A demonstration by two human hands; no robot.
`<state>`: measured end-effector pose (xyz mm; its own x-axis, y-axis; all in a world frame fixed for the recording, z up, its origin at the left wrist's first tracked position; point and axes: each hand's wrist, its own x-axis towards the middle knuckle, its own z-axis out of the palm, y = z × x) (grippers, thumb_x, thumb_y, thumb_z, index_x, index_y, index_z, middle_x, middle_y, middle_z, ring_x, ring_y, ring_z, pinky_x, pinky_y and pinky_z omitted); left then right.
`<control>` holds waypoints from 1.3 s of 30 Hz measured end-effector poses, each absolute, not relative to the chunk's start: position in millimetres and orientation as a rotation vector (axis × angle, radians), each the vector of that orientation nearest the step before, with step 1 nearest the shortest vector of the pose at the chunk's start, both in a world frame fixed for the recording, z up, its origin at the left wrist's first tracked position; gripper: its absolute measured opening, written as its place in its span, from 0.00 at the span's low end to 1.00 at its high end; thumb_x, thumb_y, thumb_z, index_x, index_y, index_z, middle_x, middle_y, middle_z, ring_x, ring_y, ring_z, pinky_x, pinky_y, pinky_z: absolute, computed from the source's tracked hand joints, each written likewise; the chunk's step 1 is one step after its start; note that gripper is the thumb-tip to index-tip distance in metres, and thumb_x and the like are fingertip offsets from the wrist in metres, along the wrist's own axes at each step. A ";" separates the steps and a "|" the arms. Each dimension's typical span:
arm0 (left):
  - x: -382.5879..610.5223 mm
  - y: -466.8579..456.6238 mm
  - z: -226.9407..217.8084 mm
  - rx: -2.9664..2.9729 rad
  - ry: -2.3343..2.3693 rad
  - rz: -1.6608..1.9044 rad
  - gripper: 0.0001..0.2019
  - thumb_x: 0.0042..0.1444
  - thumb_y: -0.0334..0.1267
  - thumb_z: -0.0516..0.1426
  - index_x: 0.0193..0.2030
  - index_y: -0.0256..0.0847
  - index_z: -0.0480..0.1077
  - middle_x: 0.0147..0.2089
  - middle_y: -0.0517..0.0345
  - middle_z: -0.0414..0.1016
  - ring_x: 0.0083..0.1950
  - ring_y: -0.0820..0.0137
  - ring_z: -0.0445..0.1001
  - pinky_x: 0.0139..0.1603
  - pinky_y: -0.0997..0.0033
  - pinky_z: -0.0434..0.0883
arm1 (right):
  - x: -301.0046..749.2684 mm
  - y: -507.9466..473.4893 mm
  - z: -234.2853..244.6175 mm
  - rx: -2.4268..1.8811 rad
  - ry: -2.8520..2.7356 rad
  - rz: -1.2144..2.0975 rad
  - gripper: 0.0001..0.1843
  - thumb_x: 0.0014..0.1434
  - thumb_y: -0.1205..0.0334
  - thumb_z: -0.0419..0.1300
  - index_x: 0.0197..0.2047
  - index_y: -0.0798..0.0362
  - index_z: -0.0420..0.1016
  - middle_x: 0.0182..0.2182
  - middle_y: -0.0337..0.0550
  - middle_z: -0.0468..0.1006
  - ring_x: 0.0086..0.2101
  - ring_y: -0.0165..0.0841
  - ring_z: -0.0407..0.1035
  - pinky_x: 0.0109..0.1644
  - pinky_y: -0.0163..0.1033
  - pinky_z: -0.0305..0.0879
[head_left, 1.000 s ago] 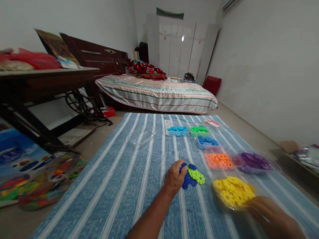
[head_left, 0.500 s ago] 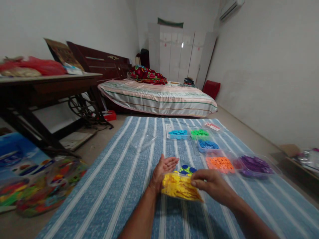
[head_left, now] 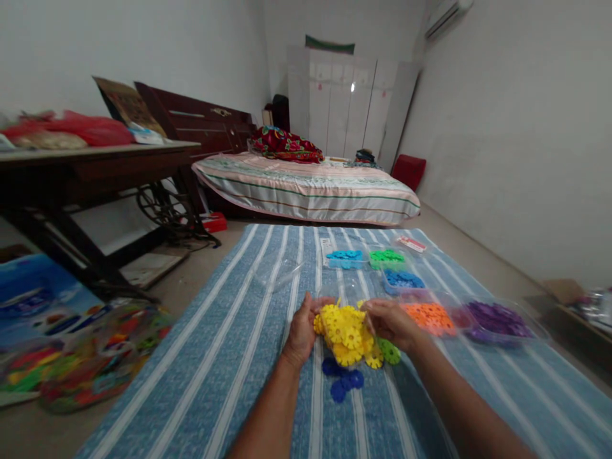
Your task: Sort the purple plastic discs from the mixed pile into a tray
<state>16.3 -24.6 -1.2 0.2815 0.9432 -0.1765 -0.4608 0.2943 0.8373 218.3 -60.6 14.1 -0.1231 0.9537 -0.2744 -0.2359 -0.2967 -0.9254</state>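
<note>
Pale walls surround a bedroom where a bed, heaped with a red floral blanket, stands before a white wardrobe. At left is a treadle sewing-machine stand with a red plastic bag on top. Nearer, a cloth-covered counter, striped blue and white, fills the foreground.

Yellow toothed discs sit in a bunch between the two hands, above the near-middle part of the counter, with a transparent tub faintly visible around them. The right hand has a narrow grip, its bent fingers holding the tub at its right side. The left hand is cupped at the left side of the bunch, thumb up; its fingers are partly hidden, so I cannot tell whether its grip is closed on anything.

Dark blue discs lie on the counter just below the bunch, and a lime-green disc shows below the right hand. Farther back and to the right, separate piles of light blue discs, green discs, mid-blue discs, orange discs and purple discs rest in tubs
</note>
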 end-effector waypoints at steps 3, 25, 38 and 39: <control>17.0 -20.7 -10.3 0.849 0.843 1.160 0.34 0.48 0.64 0.56 0.44 0.30 0.75 0.39 0.45 0.80 0.44 0.58 0.78 0.44 0.65 0.72 | 216.3 -62.8 2.5 -1.053 -0.817 1.583 0.20 0.45 0.48 0.67 0.33 0.54 0.70 0.15 0.32 0.69 0.14 0.22 0.57 0.14 0.27 0.37; 17.2 -11.4 -19.3 1.277 1.256 1.257 0.21 0.48 0.53 0.60 0.41 0.39 0.77 0.45 0.54 0.79 0.51 0.59 0.74 0.56 0.63 0.67 | 331.9 -224.8 62.9 -1.666 -1.487 0.855 0.16 0.53 0.46 0.63 0.30 0.50 0.79 0.26 0.43 0.78 0.26 0.32 0.71 0.28 0.32 0.68; 16.6 -5.7 -25.9 1.445 1.365 1.201 0.21 0.49 0.50 0.57 0.43 0.38 0.76 0.47 0.51 0.79 0.50 0.59 0.75 0.56 0.62 0.67 | 370.9 -264.7 30.6 -2.221 -1.998 -0.014 0.22 0.53 0.48 0.61 0.51 0.45 0.76 0.47 0.49 0.79 0.44 0.46 0.76 0.44 0.46 0.74; 16.2 -5.6 -25.9 1.447 1.368 1.198 0.20 0.49 0.50 0.57 0.43 0.38 0.76 0.47 0.51 0.79 0.50 0.59 0.74 0.56 0.62 0.67 | 358.4 -251.8 41.0 -2.198 -2.023 -0.017 0.21 0.57 0.49 0.59 0.52 0.44 0.75 0.47 0.48 0.79 0.43 0.43 0.76 0.44 0.45 0.74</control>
